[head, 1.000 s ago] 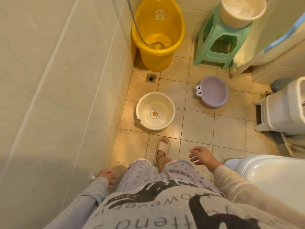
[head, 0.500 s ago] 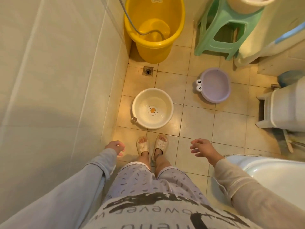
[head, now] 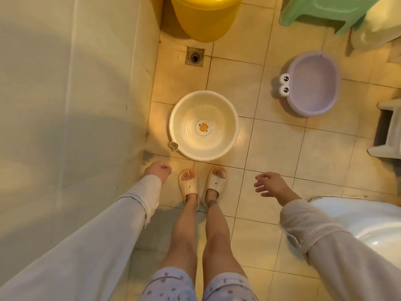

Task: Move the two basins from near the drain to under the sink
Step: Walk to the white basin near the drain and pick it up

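A cream round basin point(head: 184, 137) with an orange duck mark inside stands on the tiled floor just ahead of my slippered feet. A purple basin point(head: 314, 83) with frog eyes on its rim sits further right. The floor drain point(head: 194, 56) lies beyond the cream basin, by the wall. My left hand point(head: 158, 170) hangs low near the wall, left of the cream basin, fingers curled, holding nothing. My right hand point(head: 271, 184) hovers right of my feet, fingers spread and empty. The white sink point(head: 358, 218) shows at the lower right.
A yellow tub point(head: 206, 18) stands at the top beside the tiled wall point(head: 76, 105). A green stool point(head: 314, 14) is at the top right. A white plastic piece point(head: 388, 131) juts in at the right edge.
I have stepped closer and bent my view downward: both feet now stand together just before the cream basin. Both arms have stretched further forward and down.
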`<state>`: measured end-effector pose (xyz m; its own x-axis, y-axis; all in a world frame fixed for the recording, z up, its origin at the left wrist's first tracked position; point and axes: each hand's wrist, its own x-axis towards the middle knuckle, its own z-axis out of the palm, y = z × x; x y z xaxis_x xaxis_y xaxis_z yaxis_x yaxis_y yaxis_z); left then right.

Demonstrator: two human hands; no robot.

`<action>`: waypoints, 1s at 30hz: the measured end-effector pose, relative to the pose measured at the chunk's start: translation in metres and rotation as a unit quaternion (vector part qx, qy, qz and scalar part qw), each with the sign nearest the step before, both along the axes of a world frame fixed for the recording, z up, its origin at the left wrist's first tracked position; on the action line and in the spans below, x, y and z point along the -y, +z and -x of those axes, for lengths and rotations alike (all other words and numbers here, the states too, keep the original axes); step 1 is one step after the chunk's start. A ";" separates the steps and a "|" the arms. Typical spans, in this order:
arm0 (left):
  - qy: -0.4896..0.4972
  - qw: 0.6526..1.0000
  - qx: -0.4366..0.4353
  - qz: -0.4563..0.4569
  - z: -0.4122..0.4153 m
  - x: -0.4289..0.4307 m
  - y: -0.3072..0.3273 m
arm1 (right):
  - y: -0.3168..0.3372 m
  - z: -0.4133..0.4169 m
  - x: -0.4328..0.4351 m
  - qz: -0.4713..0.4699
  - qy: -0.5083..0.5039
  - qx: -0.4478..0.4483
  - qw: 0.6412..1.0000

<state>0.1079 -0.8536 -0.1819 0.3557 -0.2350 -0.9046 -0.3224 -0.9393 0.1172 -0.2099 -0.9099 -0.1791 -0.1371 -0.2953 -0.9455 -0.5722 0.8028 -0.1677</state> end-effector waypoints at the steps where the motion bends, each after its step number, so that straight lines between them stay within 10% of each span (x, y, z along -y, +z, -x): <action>1: -0.009 1.000 0.004 0.004 -0.001 0.006 -0.019 | -0.022 -0.005 0.007 -0.002 -0.002 0.001 1.000; 8: -0.108 0.994 0.031 0.003 -0.006 0.040 -0.164 | -0.191 -0.030 0.063 0.013 0.010 -0.024 1.000; 17: 0.014 0.996 0.083 0.024 -0.033 0.072 -0.337 | -0.351 -0.036 0.119 0.036 0.107 -0.036 0.993; 30: 0.161 0.986 -0.038 0.012 -0.042 0.042 -0.247 | -0.252 -0.019 0.088 0.030 -0.092 0.006 0.995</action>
<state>0.1501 -0.8955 -0.4288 0.3472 -0.1434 -0.9268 0.0026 -0.9881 0.1538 -0.1914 -0.9983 -0.4314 -0.1830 -0.3217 -0.9290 -0.4146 0.8820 -0.2238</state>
